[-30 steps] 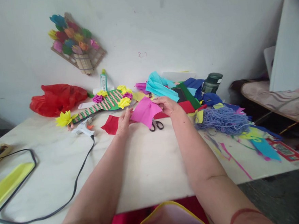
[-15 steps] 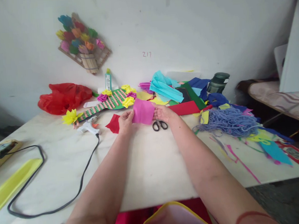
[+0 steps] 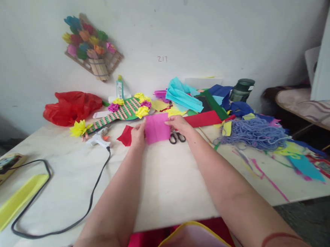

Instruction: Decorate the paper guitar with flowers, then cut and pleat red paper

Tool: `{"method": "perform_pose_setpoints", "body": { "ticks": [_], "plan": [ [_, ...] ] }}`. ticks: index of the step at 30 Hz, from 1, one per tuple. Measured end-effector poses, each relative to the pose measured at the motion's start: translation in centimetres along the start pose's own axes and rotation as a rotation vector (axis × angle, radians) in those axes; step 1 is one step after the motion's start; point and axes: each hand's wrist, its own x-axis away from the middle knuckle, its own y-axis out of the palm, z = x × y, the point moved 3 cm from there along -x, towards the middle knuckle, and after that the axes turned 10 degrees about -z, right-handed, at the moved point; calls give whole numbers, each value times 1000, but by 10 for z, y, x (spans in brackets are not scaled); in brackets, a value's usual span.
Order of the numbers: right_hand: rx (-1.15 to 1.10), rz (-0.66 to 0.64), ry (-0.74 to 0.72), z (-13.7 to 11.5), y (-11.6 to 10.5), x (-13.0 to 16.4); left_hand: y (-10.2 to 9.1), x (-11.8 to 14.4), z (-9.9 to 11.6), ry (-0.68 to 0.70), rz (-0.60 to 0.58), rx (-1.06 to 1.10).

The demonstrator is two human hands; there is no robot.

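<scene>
White tabletop (image 3: 163, 183), far side. I see the left hand (image 3: 138, 134) and right hand (image 3: 178, 123) each pinching a side edge of the pink paper (image 3: 156, 128), held between the fingers, long axis left-right, face toward me. Scissors (image 3: 177, 137) lie just below the right fingers.

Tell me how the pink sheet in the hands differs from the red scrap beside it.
The pink sheet is squarish and larger, pinched between the left hand and right hand; the red scrap is smaller, irregular and lies untouched on the table. Both look like thin, plain craft material.
</scene>
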Motion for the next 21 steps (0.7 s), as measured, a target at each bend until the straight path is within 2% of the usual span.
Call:
{"method": "perform_pose_setpoints", "body": {
  "ticks": [4, 10, 16, 21],
  "plan": [
    [-9, -23, -4, -3, 2, 2, -3, 1, -4, 62, 13, -52],
    [-45, -30, -28, -1, -1, 1, -1, 4, 2, 3, 26, -2],
    [-44, -4, -35, 2, -3, -1, -3, 0, -4, -3, 8, 55],
    [-45, 20, -31, 2, -2, -1, -5, -4, -6, 64, 21, -81]
  ]
}}
